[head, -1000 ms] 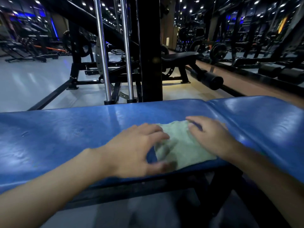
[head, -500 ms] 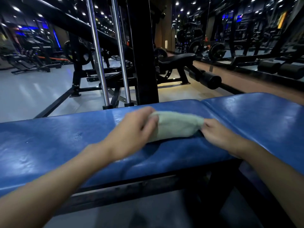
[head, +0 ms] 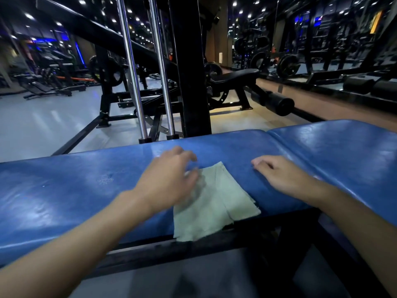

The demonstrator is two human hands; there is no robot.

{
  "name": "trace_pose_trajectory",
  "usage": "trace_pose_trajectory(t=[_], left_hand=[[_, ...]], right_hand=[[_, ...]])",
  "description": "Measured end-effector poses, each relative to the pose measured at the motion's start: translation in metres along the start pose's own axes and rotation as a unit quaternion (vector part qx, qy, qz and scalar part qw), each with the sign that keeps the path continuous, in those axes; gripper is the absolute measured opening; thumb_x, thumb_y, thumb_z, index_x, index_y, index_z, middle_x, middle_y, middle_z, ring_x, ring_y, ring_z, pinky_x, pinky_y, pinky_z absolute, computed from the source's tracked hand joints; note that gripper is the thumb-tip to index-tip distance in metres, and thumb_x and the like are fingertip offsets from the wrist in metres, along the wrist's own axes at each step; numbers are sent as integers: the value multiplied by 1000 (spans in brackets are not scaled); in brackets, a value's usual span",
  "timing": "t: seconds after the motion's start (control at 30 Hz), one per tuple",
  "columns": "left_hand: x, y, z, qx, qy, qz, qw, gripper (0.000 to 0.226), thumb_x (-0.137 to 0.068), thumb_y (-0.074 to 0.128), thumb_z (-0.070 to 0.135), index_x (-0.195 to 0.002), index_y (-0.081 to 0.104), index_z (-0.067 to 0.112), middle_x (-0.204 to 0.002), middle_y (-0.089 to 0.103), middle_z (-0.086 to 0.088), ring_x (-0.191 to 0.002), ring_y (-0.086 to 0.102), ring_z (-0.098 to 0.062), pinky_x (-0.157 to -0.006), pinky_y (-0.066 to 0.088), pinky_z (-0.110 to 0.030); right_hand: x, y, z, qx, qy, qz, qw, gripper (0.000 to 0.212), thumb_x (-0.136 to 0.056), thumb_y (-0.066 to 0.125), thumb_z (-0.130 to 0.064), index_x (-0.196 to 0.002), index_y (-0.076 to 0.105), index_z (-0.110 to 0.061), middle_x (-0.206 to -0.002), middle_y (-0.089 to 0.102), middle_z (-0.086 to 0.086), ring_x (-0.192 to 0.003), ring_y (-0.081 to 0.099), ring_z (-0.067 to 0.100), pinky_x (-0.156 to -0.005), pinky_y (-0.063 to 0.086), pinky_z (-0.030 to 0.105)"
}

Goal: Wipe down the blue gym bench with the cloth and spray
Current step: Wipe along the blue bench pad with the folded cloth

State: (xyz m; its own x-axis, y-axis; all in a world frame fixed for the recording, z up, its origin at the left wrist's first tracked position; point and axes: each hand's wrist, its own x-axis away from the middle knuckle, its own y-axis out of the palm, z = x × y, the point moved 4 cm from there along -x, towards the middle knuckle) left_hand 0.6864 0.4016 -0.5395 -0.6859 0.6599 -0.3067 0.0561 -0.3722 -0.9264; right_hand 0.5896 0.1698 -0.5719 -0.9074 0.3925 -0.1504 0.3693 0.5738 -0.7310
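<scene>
We are at the wiping step, with the cloth (head: 214,203) spread flat on the near edge of the blue bench (head: 75,190), its lower corner hanging a little past the padding over the dark frame below. Our left hand (head: 167,181) sits at the cloth's left edge, fingers loosely curled and spread, overlapping the fabric; it is blurred, so we cannot tell whether it pinches the cloth or only rests on it. Our right hand (head: 281,177) lies open and empty on the padding just right of the cloth, clear of it, close to the seam where the second pad begins. We judge the next move calls for one hand to press flat on the cloth and sweep it along the padding, probably toward the unwiped stretch at left or across the seam at right. We see no spray bottle anywhere in view. The bench runs off both sides of the picture, and the dim gym behind is hard to read beyond a black upright and two chrome rods (head: 133,82).
</scene>
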Motion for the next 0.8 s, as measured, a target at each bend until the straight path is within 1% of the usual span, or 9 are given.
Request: trace_pose_trajectory(t=[0.07, 0.13, 0.27, 0.37, 0.43, 0.5, 0.53, 0.67, 0.8], left_hand=[[19, 22, 30, -37, 23, -30, 999, 59, -89, 20, 56, -124, 53, 23, -121, 53, -2, -112, 51, -29, -96, 42, -43], [32, 49, 48, -121, 20, -68, 990, 74, -86, 1, 61, -136, 40, 23, -132, 46, -5, -123, 43, -34, -102, 35, -47], [28, 71, 45, -155, -29, -134, 978, 93, -76, -15, 63, -156, 10, 24, -161, 15, -13, -147, 10, -41, -114, 12, -57], [-2, 73, 25, -106, -47, -168, 979, 72, -90, 2, 67, -155, 7, 38, -166, 1, -5, -151, -3, -35, -118, 0, -56], [-31, 73, 5, -74, -54, -190, 977, 61, -95, 18, 66, -152, 15, 46, -166, -1, -1, -151, -6, -31, -119, -4, -54], [-61, 77, -16, -61, -56, -201, 976, 59, -91, 24, 69, -148, 20, 52, -167, -2, -2, -152, -6, -29, -119, -5, -53], [-76, 80, -27, -63, -57, -203, 975, 61, -89, 25, 70, -148, 18, 54, -167, -4, -3, -152, -6, -29, -119, -5, -53], [-144, 92, -64, -94, -77, -202, 972, 70, -84, 17, 77, -150, 6, 56, -167, -2, -4, -152, -4, -30, -119, -2, -54], [-188, 98, -82, -108, -97, -205, 968, 68, -84, 11, 80, -149, 7, 58, -165, 15, -5, -150, 13, -32, -117, 7, -54]], right_hand=[[-3, 7, 0, 59, -22, 11, 998, 48, -88, 34, -53, -93, 60, -12, -91, 67, 7, -93, 62, 30, -90, 49, 50], [-6, 13, -4, 111, -41, 16, 993, 33, -94, 40, -47, -96, 64, -24, -97, 67, -4, -97, 61, 19, -93, 45, 42], [-18, 22, -14, 138, -74, 36, 987, 25, -100, 41, -38, -105, 65, -29, -102, 61, -9, -100, 57, 16, -95, 42, 40], [-32, 29, -19, 117, -63, 32, 991, 34, -101, 35, -36, -105, 63, -17, -105, 63, -3, -103, 56, 20, -96, 41, 43], [-40, 38, -19, 125, -51, -1, 991, 40, -103, 30, -36, -122, 59, -16, -128, 60, -1, -123, 49, 20, -107, 34, 44], [-42, 51, -16, 160, -37, -50, 985, 47, -104, 22, -42, -146, 40, -29, -156, 34, -10, -146, 22, 9, -120, 12, 42], [-41, 56, -14, 186, -39, -64, 980, 51, -103, 17, -46, -151, 30, -34, -161, 22, -13, -149, 10, 6, -121, 4, 41], [-39, 64, -12, 243, -43, -75, 966, 62, -95, 4, -57, -154, 12, -40, -164, 5, -15, -150, -4, 4, -121, -1, 43], [-38, 65, -11, 272, -45, -72, 959, 80, -81, -15, -64, -154, 7, -42, -164, 0, -16, -150, -6, 4, -121, -1, 42]])
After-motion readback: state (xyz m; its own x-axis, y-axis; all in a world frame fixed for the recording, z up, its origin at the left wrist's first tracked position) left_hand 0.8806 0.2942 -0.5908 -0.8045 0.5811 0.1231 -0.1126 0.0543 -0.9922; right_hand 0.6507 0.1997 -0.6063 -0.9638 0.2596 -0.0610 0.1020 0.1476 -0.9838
